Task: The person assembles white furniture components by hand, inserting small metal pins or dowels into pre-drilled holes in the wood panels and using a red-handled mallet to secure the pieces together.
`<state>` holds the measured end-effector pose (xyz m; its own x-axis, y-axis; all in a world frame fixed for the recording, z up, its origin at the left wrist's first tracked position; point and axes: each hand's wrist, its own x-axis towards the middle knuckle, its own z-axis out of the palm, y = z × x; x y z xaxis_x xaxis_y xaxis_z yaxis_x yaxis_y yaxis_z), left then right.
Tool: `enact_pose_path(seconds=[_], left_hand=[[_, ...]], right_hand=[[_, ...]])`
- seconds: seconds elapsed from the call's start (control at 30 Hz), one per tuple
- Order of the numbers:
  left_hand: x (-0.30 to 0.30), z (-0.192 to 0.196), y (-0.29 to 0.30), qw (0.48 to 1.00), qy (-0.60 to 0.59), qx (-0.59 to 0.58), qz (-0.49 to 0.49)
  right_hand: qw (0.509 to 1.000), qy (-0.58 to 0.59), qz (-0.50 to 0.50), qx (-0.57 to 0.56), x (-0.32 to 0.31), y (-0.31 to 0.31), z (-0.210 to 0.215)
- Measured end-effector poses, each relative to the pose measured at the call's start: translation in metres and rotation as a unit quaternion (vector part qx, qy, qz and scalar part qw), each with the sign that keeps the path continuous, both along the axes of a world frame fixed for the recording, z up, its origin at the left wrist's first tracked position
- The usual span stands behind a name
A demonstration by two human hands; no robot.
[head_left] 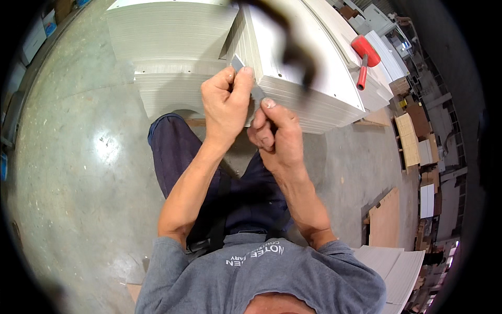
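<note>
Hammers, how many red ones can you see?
1. The red mallet lies on top of the white panel stack, to the right of both hands. Others may be hidden among the clutter at right.

Item: flat grey strip (250,78), thin, approx. rectangular, dull metal-like finish; exact kind can't be told. Pose: tilted, upper end up-left, lower end down-right. Upper end sticks out above the left hand (226,99), pinched betw. thumb and fingers. Lower end pinched by thumb and forefinger of the right hand (276,137). Mid section visible betw. the two grips; rest covered by fingers. Location: held in the air, just in front of the corner edge of a stack of white panels (298,68); whether it touches the stack can't be told. No visible bend or damage.
</note>
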<state>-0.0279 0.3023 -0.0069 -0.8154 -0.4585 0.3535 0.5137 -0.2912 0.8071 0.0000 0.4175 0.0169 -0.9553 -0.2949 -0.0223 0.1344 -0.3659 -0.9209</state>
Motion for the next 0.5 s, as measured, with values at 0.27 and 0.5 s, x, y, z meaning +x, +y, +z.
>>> enact_pose_path(seconds=[0.27, 0.5], left_hand=[[-0.009, 0.028, -0.02, 0.979, -0.012, 0.078, -0.185], [-0.008, 0.017, -0.019, 0.985, -0.029, 0.058, -0.162]], right_hand=[[0.999, 0.04, -0.007, 0.003, 0.008, -0.015, 0.019], [1.0, 0.011, -0.018, 0.016, 0.011, -0.012, 0.01]])
